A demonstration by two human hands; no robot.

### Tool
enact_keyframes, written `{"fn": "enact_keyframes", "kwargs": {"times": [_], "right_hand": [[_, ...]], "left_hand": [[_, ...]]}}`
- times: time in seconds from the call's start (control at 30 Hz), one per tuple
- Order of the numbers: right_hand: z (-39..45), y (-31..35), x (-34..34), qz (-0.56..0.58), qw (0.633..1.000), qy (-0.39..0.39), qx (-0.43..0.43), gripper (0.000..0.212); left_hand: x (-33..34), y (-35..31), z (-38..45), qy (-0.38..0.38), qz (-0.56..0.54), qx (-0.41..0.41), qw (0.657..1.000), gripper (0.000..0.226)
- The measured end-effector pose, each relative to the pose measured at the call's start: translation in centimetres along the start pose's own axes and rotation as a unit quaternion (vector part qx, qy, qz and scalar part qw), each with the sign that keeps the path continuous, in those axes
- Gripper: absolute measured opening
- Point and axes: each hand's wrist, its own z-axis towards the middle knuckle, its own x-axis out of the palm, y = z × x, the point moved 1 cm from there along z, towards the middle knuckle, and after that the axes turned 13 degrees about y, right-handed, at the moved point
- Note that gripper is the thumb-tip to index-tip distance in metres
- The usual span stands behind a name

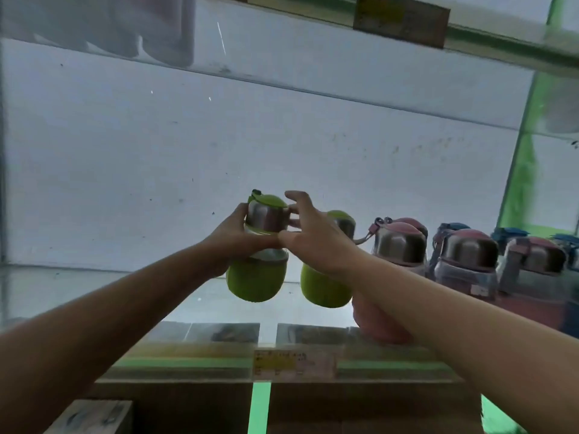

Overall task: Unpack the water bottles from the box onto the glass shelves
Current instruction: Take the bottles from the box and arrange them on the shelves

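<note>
Held bottle: green water bottle [257,245] with steel cap and green lid, upright, above the glass shelf [94,292]; whether its base touches the glass cannot be told.
Left hand [233,238]: fingers curled round the bottle's neck from the left, thumb at the cap.
Right hand [308,234]: thumb pressed to the neck from the right, fingers spread and loosely bent beside the cap; a firm grip cannot be confirmed.
Second green bottle [326,285]: just right of the held one, partly hidden by the right wrist.
Row to the right: pink bottle [399,245], then further bottles [466,261] with pink and blue lids, close together.
Upper glass shelf [313,57]: overhead.
Shelf front: wooden rail with yellow label [275,363].
</note>
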Motion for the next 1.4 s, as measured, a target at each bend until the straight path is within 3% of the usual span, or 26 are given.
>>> {"fn": "enact_keyframes", "kwargs": {"times": [0.17,0.27,0.33,0.43,0.53,0.63,0.83,1.0,1.4], "right_hand": [[1.5,0.0,0.4,-0.017,1.0,0.011,0.005,0.074],[1.5,0.1,0.3,-0.007,1.0,-0.008,-0.009,0.073],[0.8,0.2,0.3,0.001,1.0,-0.012,-0.019,0.072],[-0.8,0.3,0.0,0.005,0.999,-0.019,-0.039,0.074],[-2.6,0.3,-1.4,0.007,0.997,-0.037,-0.06,0.073],[-5.2,-0.1,-3.7,0.007,0.995,-0.075,-0.07,0.069],[-14.6,-4.8,-10.2,-0.004,0.988,-0.15,-0.039,0.065],[-23.9,-11.3,-14.1,-0.021,0.979,-0.2,0.026,0.063],[-48.7,-29.6,-20.1,-0.028,0.96,-0.189,0.206,0.066]], "left_hand": [[-1.5,1.7,1.3,-0.002,-0.001,-0.04,0.999,0.109],[-2.0,2.4,1.5,0.001,-0.014,-0.071,0.997,0.098],[-1.9,2.3,1.2,-0.002,0.023,-0.095,0.995,0.092],[-1.6,1.0,0.8,-0.092,0.163,-0.119,0.975,0.116],[-0.5,-2.0,-0.3,-0.225,0.241,-0.022,0.944,0.102],[1.7,-5.2,-1.3,-0.25,0.237,0.074,0.936,0.084],[12.7,-10.1,-2.6,-0.169,0.196,0.163,0.952,0.057],[25.6,-11.5,-2.1,-0.089,0.178,0.202,0.959,0.048],[58.3,-9.8,-0.6,0.103,0.06,0.133,0.984,0.046]]}}
